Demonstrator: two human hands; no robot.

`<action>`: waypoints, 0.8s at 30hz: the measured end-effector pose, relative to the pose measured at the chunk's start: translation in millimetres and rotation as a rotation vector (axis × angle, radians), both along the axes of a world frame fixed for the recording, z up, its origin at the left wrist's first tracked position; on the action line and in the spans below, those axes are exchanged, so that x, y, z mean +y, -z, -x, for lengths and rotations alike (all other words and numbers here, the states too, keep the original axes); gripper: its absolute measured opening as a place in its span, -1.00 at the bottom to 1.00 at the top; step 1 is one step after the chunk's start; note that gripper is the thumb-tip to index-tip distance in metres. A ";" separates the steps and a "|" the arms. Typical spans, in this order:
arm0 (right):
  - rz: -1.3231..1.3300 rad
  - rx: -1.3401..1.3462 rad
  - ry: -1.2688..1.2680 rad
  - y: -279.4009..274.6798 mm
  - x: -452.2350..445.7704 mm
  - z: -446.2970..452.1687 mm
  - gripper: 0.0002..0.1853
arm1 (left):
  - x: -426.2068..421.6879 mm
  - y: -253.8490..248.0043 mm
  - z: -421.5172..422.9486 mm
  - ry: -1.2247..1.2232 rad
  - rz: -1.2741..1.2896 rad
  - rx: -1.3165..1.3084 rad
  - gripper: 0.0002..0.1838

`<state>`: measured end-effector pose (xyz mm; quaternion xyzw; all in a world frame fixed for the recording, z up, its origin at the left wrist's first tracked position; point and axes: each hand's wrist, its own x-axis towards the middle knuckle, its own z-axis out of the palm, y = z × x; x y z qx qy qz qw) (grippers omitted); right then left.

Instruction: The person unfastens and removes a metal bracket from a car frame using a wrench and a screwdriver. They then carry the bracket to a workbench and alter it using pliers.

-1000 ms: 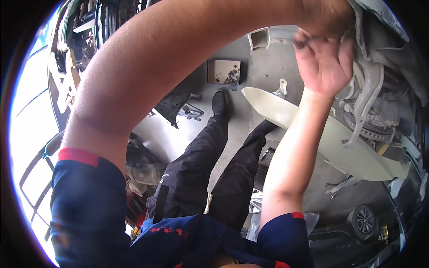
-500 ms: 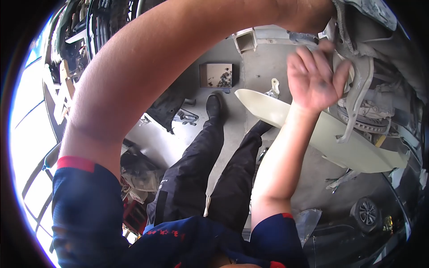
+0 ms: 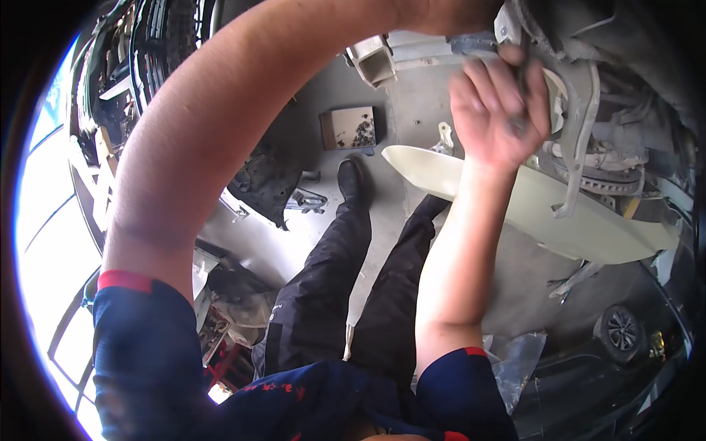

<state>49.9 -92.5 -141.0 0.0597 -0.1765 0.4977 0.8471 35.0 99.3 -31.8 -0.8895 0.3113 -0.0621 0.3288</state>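
Right grip (image 3: 500,106) curled inward since | pinching anything: cannot tell | box (image 3: 340,122): small dark pieces (image 3: 363,132)

Long panel (image 3: 537,206): smooth, low sheen. Curved bracket (image 3: 588,132): dull metal. Brake disc (image 3: 610,187): metal, rough-looking rim. Shirt (image 3: 309,400) and trousers (image 3: 327,253): matt cloth. Sheeting (image 3: 518,360): clear, crinkled, glossy plastic. Floor (image 3: 426,103): matt.

The left arm (image 3: 173,140) arches overhead, the left hand (image 3: 478,13) partly cut off at the top edge. The right forearm (image 3: 465,250) rises, the blurred right hand (image 3: 500,110) curling its fingers, palm toward the camera.
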 end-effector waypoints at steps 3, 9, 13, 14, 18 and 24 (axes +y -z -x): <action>0.617 0.080 0.283 -25.2 43.3 21.6 -0.61 | -8.1 -6.0 -6.4 -0.428 0.434 0.338 -0.76; 0.042 0.076 0.024 -13.8 -17.1 5.2 -0.45 | 5.8 7.0 -3.4 0.008 0.029 0.060 -0.77; 0.039 0.176 -0.002 -8.8 -8.0 6.0 -0.50 | 3.8 15.8 -10.5 -0.114 0.196 0.146 -0.75; 0.281 0.116 0.122 -7.5 6.3 11.9 -0.54 | 5.1 18.6 -13.2 -0.174 0.362 0.158 -0.75; 0.584 -0.162 0.310 -11.3 50.4 15.1 -0.60 | -4.1 2.3 -13.8 -0.341 0.484 0.320 -0.74; -0.007 0.136 0.011 4.4 -17.2 0.9 -0.57 | 0.7 17.3 -6.1 -0.150 0.499 0.004 -0.71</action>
